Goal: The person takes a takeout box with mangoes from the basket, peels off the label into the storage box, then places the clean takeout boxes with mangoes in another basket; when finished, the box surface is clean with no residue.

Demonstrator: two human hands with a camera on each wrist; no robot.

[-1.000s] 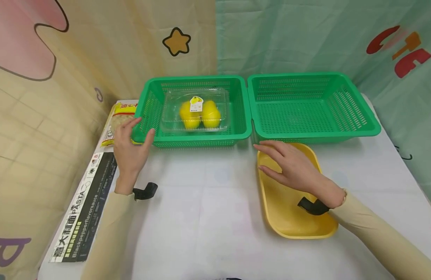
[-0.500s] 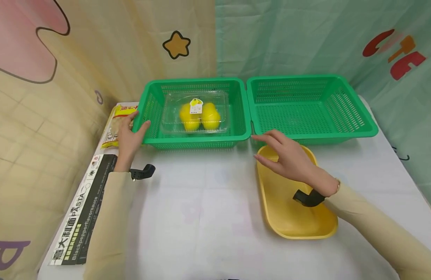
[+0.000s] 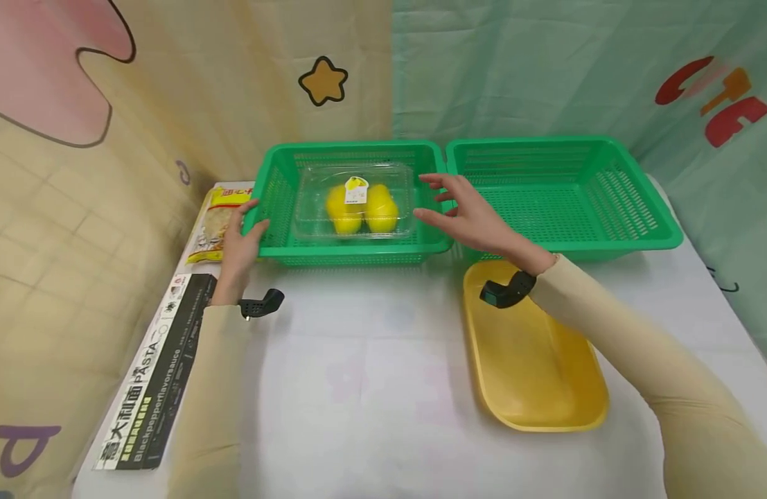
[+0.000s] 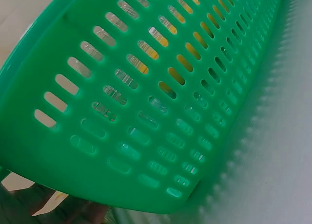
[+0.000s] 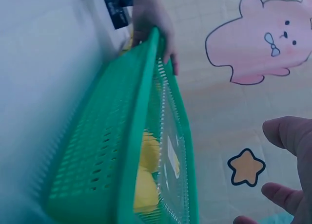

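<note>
Left hand (image 3: 240, 251) grips the left green basket (image 3: 352, 251); right hand (image 3: 473, 216), fingers parted, holds nothing. Pasta box (image 3: 155, 374) reads "PASTA", "Blackpepperflavorsauce".

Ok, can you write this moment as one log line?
left hand: grips left green basket at left end | right hand: hovers above that basket's right end | clear fruit box: inside same basket
</note>
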